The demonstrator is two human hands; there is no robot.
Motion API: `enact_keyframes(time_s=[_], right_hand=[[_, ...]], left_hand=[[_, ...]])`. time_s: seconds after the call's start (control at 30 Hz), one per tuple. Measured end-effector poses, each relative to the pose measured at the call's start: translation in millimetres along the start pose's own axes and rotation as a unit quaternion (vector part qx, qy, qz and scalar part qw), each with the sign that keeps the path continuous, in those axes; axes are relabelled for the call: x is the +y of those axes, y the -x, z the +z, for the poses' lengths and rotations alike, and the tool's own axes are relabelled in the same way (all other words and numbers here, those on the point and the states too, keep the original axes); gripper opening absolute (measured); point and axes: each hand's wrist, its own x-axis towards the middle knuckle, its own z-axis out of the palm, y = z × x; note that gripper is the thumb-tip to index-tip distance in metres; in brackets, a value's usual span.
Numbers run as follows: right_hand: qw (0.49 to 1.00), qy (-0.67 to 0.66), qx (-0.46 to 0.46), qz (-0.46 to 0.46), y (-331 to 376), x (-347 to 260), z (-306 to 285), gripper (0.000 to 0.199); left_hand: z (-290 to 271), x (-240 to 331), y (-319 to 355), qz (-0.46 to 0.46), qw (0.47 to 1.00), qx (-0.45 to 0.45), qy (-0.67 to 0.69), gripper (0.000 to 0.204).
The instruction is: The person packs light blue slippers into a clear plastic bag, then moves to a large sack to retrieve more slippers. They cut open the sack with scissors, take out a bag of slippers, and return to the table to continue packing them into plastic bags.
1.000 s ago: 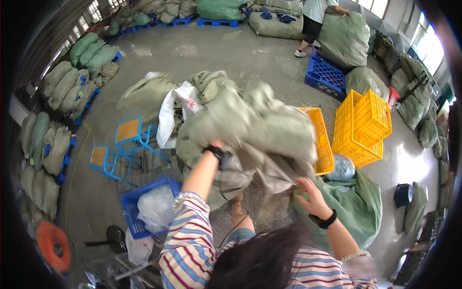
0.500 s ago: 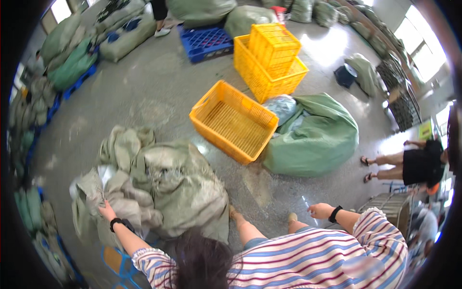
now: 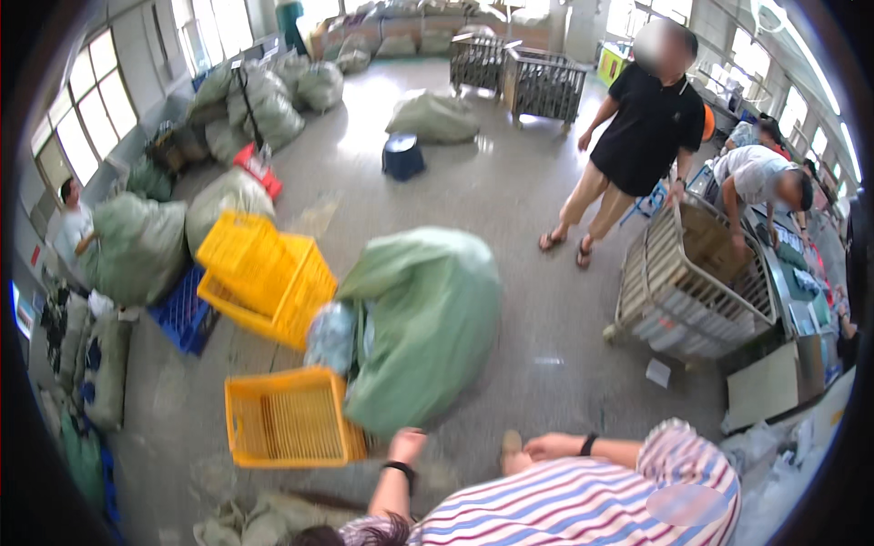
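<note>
My left hand point(image 3: 407, 444) is closed, with nothing visible in it. It is just below the bottom edge of a big green sack point(image 3: 428, 318) and right of an empty-looking orange plastic crate point(image 3: 291, 419); whether it touches the sack I cannot tell. My right hand point(image 3: 553, 445) hangs loosely in front of my body, fingers loosely extended and holding nothing. A pale plastic-wrapped bundle point(image 3: 330, 337) pokes out of the sack's left side. At the lower edge, part of a crumpled grey-green sack point(image 3: 264, 520) shows.
Yellow crates point(image 3: 273, 282) are stacked beyond the orange one, near a blue pallet point(image 3: 185, 309). A person in black point(image 3: 648, 118) stands by a wheeled cage cart point(image 3: 692, 291) at the right. Another person point(image 3: 760, 177) bends over it. A blue stool point(image 3: 402, 156) stands farther off.
The view has swung to the right. My left hand has let go of the crumpled grey-green sack and moved right toward the green sack. The cage cart and people there came into fuller view.
</note>
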Motion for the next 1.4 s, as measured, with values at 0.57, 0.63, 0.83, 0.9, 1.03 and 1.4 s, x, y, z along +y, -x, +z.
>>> enact_keyframes(time_s=[0.57,0.63,0.83,0.9,1.03,1.4], right_hand=[[0.974,-0.08,0.107,0.181,-100,257,-451,0.038],[0.96,-0.164,0.115,0.196,-116,277,-507,0.038],[0.963,-0.148,0.174,0.142,-238,295,-725,0.04],[0.964,-0.202,0.154,0.073,-300,335,-775,0.039],[0.988,-0.067,0.123,0.059,-406,323,-957,0.036],[0.987,0.029,0.156,0.025,-630,370,-1345,0.032]], left_hand=[[-254,583,-311,0.834,0.304,-0.379,0.263,0.048],[-245,601,-397,0.763,0.144,-0.304,0.552,0.027],[-164,762,-673,0.454,0.599,-0.355,0.557,0.053],[-164,829,-730,0.48,0.526,-0.545,0.443,0.071],[-195,930,-833,0.513,0.406,-0.623,0.43,0.089],[-298,1035,-1203,0.512,0.382,-0.623,0.453,0.089]])
